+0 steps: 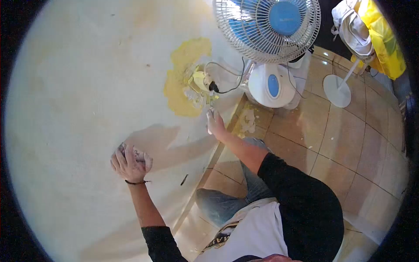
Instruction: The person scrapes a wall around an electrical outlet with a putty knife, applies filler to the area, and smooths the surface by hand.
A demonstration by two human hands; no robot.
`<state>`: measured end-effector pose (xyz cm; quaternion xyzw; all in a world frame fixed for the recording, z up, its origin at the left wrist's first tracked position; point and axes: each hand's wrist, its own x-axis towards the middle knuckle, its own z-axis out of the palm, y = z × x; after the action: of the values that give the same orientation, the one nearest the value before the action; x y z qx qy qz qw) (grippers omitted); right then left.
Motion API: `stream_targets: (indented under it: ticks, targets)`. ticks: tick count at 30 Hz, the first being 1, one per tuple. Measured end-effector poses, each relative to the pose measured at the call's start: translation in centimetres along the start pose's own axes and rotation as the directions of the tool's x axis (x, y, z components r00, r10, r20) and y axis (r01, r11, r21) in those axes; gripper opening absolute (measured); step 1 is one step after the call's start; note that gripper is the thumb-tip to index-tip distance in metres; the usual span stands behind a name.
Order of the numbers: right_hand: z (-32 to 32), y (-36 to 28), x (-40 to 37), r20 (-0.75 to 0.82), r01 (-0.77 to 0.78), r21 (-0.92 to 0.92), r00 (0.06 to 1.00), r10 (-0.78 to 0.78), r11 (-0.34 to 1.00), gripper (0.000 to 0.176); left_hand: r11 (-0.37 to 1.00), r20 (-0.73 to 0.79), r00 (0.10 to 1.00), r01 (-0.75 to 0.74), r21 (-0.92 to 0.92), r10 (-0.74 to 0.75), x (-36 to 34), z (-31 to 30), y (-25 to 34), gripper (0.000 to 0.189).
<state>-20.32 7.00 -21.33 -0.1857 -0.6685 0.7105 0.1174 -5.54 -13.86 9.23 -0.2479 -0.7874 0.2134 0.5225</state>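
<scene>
My right hand (215, 123), whitened with dust, is closed around a small scraper-like tool (212, 104) pointing up along the wall. Its tip is near a wall socket (201, 80) that has a black plug (213, 87) in it. Around the socket, the pale wall (87, 87) has a rough yellow patch (178, 98) with whitish, broken parts. Lower on the left, my left hand (129, 161) is against or close to the wall, its dusty fingers curled round a grey-white lump that I cannot make out.
A white fan (267, 30) with blue blades stands beside the socket, its base (273, 85) on the tiled floor (297, 126). Thin cords hang nearby. White crumbs (248, 121) lie by the skirting. A round white stand base (337, 91) and yellow bag (384, 39) are right.
</scene>
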Motion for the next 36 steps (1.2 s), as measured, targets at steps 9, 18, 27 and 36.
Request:
stream_targets:
  ticks: [9,18,27,36]
  targets:
    - [-3.9,-3.2,2.5,-0.048,0.365,-0.012,0.93,-0.365,0.931,0.024,0.999,0.051,0.999,-0.002,0.054,-0.001,0.2,-0.2,0.3,0.052]
    - [-6.4,-2.3,3.9,0.075,0.321,-0.137,0.947,-0.313,0.937,0.036,0.996,0.057,0.998,-0.028,0.08,0.024,-0.4,0.0,0.0,0.052]
    - [-7.0,-2.4,5.7,-0.001,0.433,-0.224,0.896,-0.444,0.873,0.028,0.995,0.14,0.99,-0.022,0.102,0.007,-0.6,-0.3,-0.1,0.053]
    - [-4.2,-0.5,6.7,0.024,0.273,-0.06,0.962,-0.273,0.96,0.029,0.983,0.161,0.987,-0.049,0.175,0.021,-1.3,0.1,-0.5,0.058]
